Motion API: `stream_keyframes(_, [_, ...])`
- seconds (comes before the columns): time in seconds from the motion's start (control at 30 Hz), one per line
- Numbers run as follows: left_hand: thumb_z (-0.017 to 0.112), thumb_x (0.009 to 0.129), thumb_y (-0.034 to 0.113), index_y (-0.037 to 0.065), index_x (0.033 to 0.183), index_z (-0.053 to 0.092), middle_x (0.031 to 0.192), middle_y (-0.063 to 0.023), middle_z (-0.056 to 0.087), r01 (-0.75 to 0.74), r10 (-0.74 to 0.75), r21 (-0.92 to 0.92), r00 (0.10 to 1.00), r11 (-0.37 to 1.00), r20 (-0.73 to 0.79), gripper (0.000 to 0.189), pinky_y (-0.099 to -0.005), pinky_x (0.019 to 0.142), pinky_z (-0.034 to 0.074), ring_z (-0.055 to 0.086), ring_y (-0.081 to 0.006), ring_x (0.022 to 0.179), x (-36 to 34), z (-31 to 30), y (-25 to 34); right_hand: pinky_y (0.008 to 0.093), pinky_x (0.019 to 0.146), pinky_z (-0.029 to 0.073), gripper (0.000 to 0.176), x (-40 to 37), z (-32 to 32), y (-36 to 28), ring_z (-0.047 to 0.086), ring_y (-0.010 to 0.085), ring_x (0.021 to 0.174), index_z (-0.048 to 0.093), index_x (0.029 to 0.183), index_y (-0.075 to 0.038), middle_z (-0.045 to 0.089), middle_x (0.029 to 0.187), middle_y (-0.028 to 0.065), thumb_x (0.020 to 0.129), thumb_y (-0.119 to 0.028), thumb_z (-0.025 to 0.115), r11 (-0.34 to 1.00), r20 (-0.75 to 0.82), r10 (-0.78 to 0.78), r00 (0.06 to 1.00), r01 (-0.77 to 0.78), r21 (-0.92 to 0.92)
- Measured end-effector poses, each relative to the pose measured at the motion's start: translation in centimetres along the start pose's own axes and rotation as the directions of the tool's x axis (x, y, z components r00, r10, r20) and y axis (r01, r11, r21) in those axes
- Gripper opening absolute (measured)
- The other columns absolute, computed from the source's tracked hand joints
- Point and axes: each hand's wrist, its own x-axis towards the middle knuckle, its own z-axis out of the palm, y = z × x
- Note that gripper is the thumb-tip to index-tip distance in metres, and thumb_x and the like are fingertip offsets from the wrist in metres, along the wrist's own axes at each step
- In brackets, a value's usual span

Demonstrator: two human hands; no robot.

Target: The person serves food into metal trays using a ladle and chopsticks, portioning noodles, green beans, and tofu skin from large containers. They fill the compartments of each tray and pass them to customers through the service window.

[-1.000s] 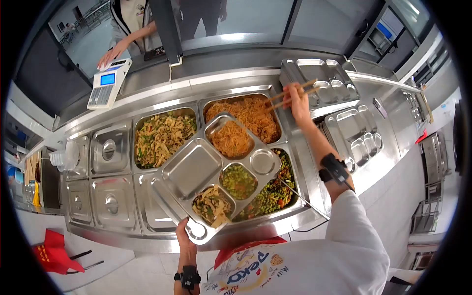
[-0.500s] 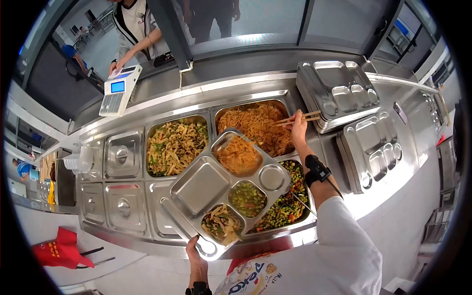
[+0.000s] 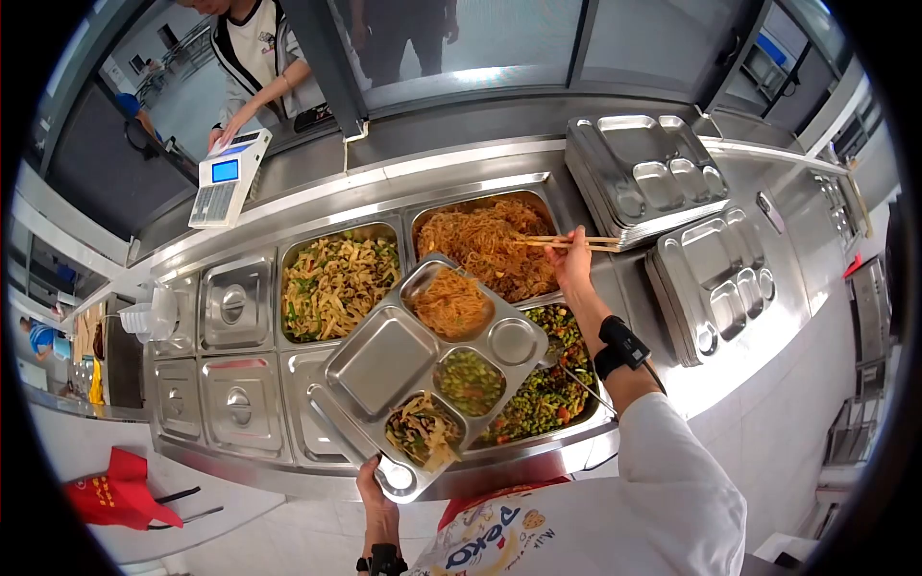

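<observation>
My left hand (image 3: 373, 492) grips the lower edge of a steel compartment tray (image 3: 379, 360), held tilted over the food pans. On the tray lie noodles (image 3: 451, 303), a green vegetable mix (image 3: 470, 380) and a portion of pale strips with greens (image 3: 423, 429); the large section and the round one are bare. A pair of wooden chopsticks (image 3: 600, 242) is closed in my right hand (image 3: 574, 263), their tips at the reddish-brown noodles (image 3: 480, 235) in the back right pan. Beneath the tray's right side, a pan of diced green vegetables (image 3: 552, 403) is partly hidden, with a spoon handle in it.
Left of the noodles is a pan of pale strips with greens (image 3: 338, 286). Lidded pans (image 3: 237, 302) line the left. Tray stacks (image 3: 653, 178) stand at the right beside a phone (image 3: 769, 211). Behind the counter, a person touches a white payment terminal (image 3: 229, 182).
The chopsticks now lie more level, and my right hand has turned and dropped slightly. The tray stays in my left hand with the same food. The whole view has shifted a little.
</observation>
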Motion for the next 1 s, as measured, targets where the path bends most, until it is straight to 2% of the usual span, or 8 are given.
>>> stream_keyframes(0.13, [0.056,0.074,0.017,-0.004,0.094,0.058,0.093,-0.0123,0.062,-0.011,0.010,-0.026,1.000,1.000,-0.020,0.029,-0.0317,0.081,0.046,0.059,-0.0238,0.085,0.5,-0.2,-0.5,0.0301,0.056,0.055,0.032,-0.4,0.7,-1.7,0.054,0.0153,0.063,0.044,0.073,-0.010,0.051,0.067,0.0053,0.094,-0.034,0.041,0.997,0.023,-0.020,1.000,0.018,0.075])
stream_keyframes(0.47, [0.057,0.074,0.015,-0.002,0.099,0.057,0.093,-0.0098,0.062,0.034,-0.024,-0.083,0.992,0.996,0.120,0.030,-0.0319,0.081,0.047,0.060,-0.0227,0.086,0.8,0.7,0.9,0.0304,0.058,0.056,0.029,-3.1,6.6,-8.6,0.056,0.0153,0.065,0.045,0.075,-0.011,0.053,0.069,0.0061,0.094,-0.032,0.040,0.990,0.150,-0.099,0.984,0.082,0.110])
stream_keyframes(0.77, [0.061,0.074,0.014,0.002,0.092,0.058,0.090,-0.0082,0.061,0.057,-0.044,-0.085,0.989,0.995,0.141,0.022,-0.0311,0.078,0.047,0.059,-0.0208,0.084,2.5,1.3,0.4,0.0304,0.058,0.055,0.028,-9.6,14.5,-15.2,0.055,0.0152,0.066,0.046,0.074,-0.011,0.052,0.071,0.0066,0.094,-0.031,0.041,0.983,0.399,-0.160,0.903,0.107,0.152])
stream_keyframes(0.9, [0.057,0.074,0.014,-0.001,0.098,0.057,0.094,-0.0104,0.062,0.041,-0.027,-0.075,0.984,0.996,0.179,0.028,-0.0320,0.082,0.047,0.059,-0.0231,0.087,3.8,0.6,-0.6,0.0294,0.056,0.055,0.025,-11.1,14.7,-14.3,0.056,0.0151,0.066,0.046,0.076,-0.010,0.052,0.067,0.0061,0.094,-0.026,0.040,0.990,0.484,-0.139,0.864,0.116,0.077])
stream_keyframes(1.0, [0.058,0.073,0.013,0.000,0.094,0.058,0.091,-0.0097,0.062,0.060,-0.046,-0.080,0.985,0.995,0.164,0.025,-0.0317,0.080,0.048,0.060,-0.0226,0.083,2.5,1.6,0.5,0.0272,0.055,0.055,0.024,-12.1,13.7,-11.6,0.057,0.0146,0.070,0.046,0.078,-0.007,0.053,0.072,0.0065,0.094,-0.024,0.040,0.956,0.559,-0.075,0.826,0.218,-0.195])
